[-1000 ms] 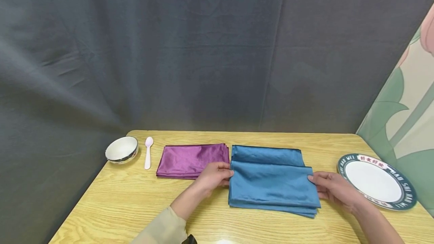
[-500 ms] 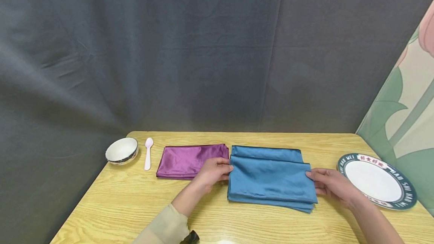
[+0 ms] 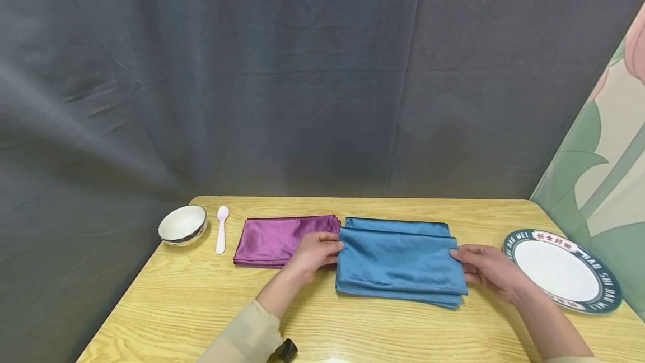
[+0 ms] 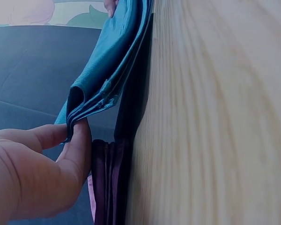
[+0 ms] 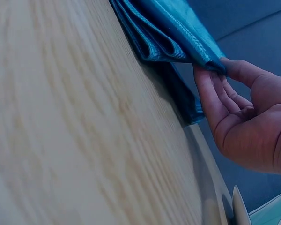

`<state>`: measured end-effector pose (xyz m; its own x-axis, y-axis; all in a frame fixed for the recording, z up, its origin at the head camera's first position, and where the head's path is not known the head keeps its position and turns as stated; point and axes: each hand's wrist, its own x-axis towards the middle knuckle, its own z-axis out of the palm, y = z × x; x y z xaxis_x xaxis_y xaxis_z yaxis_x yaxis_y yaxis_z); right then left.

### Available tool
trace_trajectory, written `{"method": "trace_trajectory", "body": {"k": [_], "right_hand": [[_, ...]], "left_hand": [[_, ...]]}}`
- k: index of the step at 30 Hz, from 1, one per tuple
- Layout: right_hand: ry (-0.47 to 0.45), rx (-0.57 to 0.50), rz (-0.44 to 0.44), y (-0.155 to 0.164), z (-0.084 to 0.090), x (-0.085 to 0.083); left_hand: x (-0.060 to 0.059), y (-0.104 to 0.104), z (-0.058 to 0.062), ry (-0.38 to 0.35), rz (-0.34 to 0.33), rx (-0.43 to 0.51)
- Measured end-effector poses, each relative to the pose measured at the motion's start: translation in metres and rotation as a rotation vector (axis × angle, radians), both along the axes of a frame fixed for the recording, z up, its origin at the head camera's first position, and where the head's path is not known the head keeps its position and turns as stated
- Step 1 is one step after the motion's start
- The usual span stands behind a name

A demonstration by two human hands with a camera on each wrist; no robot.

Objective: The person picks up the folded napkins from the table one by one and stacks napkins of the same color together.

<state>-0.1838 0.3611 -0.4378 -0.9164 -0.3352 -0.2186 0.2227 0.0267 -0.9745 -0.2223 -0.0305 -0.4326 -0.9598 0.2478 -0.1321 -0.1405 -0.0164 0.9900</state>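
Note:
A folded satiny blue cloth [image 3: 400, 262] hangs just over the table between both hands. My left hand [image 3: 313, 255] pinches its left edge between thumb and fingers, and the folded layers show in the left wrist view. On the opposite side my right hand [image 3: 486, 270] pinches the right edge, thumb on top and fingers below, as the right wrist view shows. Behind and partly under it lies a second blue fold of cloth [image 3: 398, 225], mostly covered. A folded purple cloth [image 3: 282, 237] lies left of the blue ones, partly hidden by my left hand.
On the wooden table [image 3: 201, 307], a white bowl [image 3: 182, 224] with a patterned outside and a pale pink spoon [image 3: 221, 229] stand at the far left. A white plate [image 3: 556, 270] with a dark green lettered rim lies at the right. A grey curtain [image 3: 302, 83] hangs behind.
Both hands have moved the upper blue cloth away from me and slightly left, covering more of the blue fold behind it. The grips look the same.

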Motion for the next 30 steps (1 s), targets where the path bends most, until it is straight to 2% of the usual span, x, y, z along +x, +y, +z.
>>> {"method": "trace_trajectory", "body": {"k": [22, 30], "right_hand": [[0.023, 0.045, -0.102, -0.008, 0.006, -0.013], [0.021, 0.083, -0.169, -0.013, 0.008, -0.019]], "left_hand": [[-0.011, -0.001, -0.002, -0.036, 0.02, -0.025], [-0.02, 0.002, -0.003, -0.02, 0.049, 0.02]]}}
